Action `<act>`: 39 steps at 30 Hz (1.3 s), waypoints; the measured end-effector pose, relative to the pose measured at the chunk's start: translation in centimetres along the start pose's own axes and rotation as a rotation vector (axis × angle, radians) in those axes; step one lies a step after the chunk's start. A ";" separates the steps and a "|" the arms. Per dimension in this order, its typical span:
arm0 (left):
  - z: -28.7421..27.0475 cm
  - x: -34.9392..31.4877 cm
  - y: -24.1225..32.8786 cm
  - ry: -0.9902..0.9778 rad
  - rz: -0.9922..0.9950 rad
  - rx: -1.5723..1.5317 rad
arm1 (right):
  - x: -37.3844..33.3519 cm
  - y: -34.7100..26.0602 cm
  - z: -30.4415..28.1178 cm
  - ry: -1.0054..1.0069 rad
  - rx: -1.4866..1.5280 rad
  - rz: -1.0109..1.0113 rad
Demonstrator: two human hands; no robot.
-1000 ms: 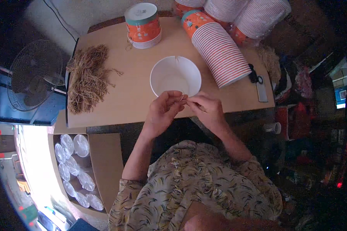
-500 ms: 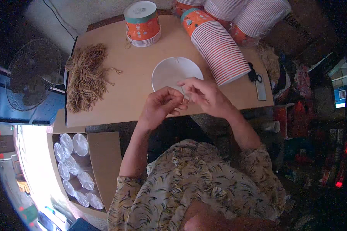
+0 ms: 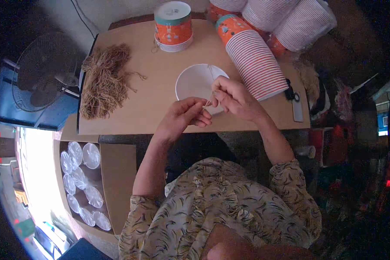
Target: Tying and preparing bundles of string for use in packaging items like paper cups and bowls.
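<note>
Note a pinch grip in each hand. In the left hand (image 3: pixel 183 118): thumb and fingers closed on a thin cord (image 3: pixel 208 104). In the right hand (image 3: pixel 238 102): fingertips drawn together on the same cord, slightly higher. Exact seating of the strand under the right fingertips: not determinable, too fine and partly covered.

Locate the thin cord between both hands, above the near side of the white tub (image 3: pixel 190 82). Locate the tub mouth upward on the table (image 3: pixel 154 110), with a brown strand (image 3: pixel 210 70) at the far rim. Fastening at the near rim: hidden behind the fingers.

Possible faults and causes, by judgement:

- Slip of the cord. Cause: small contact area, uneven pull.
- Fraying or a misplaced knot. Cause: over-tension, or loss of one loose end.
- Tipping or sliding of the tub. Cause: light walls, no steadying hand, tension through any fastened strand.
- Rolling of the stack of tubs (image 3: pixel 253 63), lying on its side near the right hand. Cause: a knock from wrist or knuckles.
- Tangling in the cord bundle (image 3: pixel 106 82). Cause: loose, overlapping ends.
</note>
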State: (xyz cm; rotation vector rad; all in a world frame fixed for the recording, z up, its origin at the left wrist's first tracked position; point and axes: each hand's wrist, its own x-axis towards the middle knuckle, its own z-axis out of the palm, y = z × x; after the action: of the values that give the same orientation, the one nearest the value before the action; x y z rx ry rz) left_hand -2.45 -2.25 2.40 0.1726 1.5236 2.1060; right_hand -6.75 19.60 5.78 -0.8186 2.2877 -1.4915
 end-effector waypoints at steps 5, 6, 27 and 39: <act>-1.7 0.2 0.2 -0.039 -0.028 0.093 | 0.5 0.0 0.5 0.012 0.051 -0.002; -2.1 0.2 0.2 -0.036 -0.037 0.146 | 0.6 0.2 0.6 -0.012 0.089 0.001; -2.2 0.4 2.0 0.004 -0.050 0.203 | 0.9 0.3 0.0 0.035 0.224 0.102; -0.7 1.0 -0.5 0.333 0.291 0.450 | 1.6 0.0 0.6 0.042 0.304 0.160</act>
State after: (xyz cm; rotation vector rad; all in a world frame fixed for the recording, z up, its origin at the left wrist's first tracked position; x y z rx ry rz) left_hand -3.44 -2.26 1.44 0.2228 2.2841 2.0440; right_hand -7.68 18.20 5.60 -0.5112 2.0276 -1.7357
